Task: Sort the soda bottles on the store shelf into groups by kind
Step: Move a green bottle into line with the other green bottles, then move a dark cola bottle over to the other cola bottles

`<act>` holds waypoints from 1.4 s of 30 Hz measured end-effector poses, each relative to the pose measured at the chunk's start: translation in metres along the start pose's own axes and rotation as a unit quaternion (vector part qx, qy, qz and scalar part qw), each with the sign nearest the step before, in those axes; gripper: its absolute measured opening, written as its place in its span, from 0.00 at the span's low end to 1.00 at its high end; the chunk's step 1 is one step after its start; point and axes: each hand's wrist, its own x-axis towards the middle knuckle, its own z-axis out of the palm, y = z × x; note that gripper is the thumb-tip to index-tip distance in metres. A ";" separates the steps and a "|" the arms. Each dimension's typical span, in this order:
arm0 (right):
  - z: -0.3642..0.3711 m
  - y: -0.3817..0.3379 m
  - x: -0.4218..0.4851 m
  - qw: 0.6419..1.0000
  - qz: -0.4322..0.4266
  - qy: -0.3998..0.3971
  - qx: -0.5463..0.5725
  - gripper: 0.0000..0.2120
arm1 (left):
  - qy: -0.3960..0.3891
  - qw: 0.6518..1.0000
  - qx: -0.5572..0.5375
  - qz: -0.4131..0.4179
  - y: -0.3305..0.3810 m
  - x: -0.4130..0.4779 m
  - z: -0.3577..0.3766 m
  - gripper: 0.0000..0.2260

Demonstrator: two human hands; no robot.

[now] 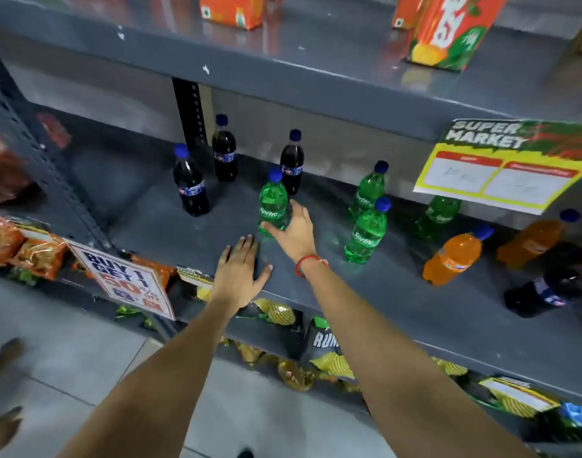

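Observation:
On the grey middle shelf (144,223) three dark cola bottles with blue caps stand at the left: one (190,185), one further back (224,152) and one (292,161). My right hand (294,231) curls around the lower part of a green Sprite bottle (272,201) standing just in front of that third cola. Three more green bottles stand to the right (369,190), (365,234), (436,216). Two orange soda bottles (451,256), (531,239) and another dark cola bottle (544,292) are at the far right. My left hand (240,272) lies flat on the shelf's front edge, fingers spread.
Orange juice cartons (448,31) stand on the shelf above. A yellow price sign (501,173) hangs from that shelf's edge at the right, partly hiding a green bottle. A promo sign (121,279) hangs at the lower left. Snack bags (329,358) fill the shelf below.

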 end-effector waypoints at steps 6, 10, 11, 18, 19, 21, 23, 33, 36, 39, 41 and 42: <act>0.019 0.005 0.009 0.999 0.024 0.047 0.011 0.25 | 0.042 0.999 0.016 0.010 -0.001 0.000 0.004 0.31; 0.016 0.008 0.003 0.998 0.016 0.063 0.002 0.22 | 0.045 0.999 0.015 0.010 -0.004 -0.001 0.004 0.30; 0.013 0.011 -0.004 0.998 0.011 0.067 0.005 0.22 | 0.046 0.999 0.014 0.010 -0.005 -0.002 0.005 0.30; -0.042 0.048 -0.072 0.989 -0.010 0.144 0.024 0.21 | 0.059 0.998 0.032 0.022 -0.011 0.000 0.008 0.31; -0.055 0.055 -0.081 0.987 -0.005 0.159 0.027 0.21 | 0.059 0.997 0.037 0.021 -0.011 0.000 0.008 0.32; -0.085 0.070 -0.093 0.981 0.005 0.191 0.024 0.21 | 0.062 0.997 0.034 0.013 -0.008 0.000 0.007 0.33; -0.112 0.084 -0.100 0.976 0.018 0.215 0.010 0.22 | 0.065 0.998 0.017 0.016 0.006 -0.002 0.008 0.33; -0.170 0.130 -0.109 0.976 0.058 0.211 -0.013 0.25 | -0.034 0.969 0.006 0.244 0.177 -0.020 0.054 0.34; -0.185 0.137 -0.120 0.979 0.050 0.195 -0.010 0.31 | -0.043 0.966 0.044 0.250 0.180 -0.022 0.058 0.37; -0.209 0.154 -0.137 0.961 0.070 0.269 0.014 0.29 | -0.040 0.961 0.077 0.264 0.177 -0.022 0.059 0.39; -0.231 0.168 -0.147 0.922 0.104 0.374 0.019 0.27 | -0.036 0.961 0.085 0.261 0.179 -0.022 0.061 0.39; -0.243 0.174 -0.149 0.897 0.126 0.424 0.008 0.28 | -0.033 0.961 0.085 0.261 0.178 -0.022 0.061 0.39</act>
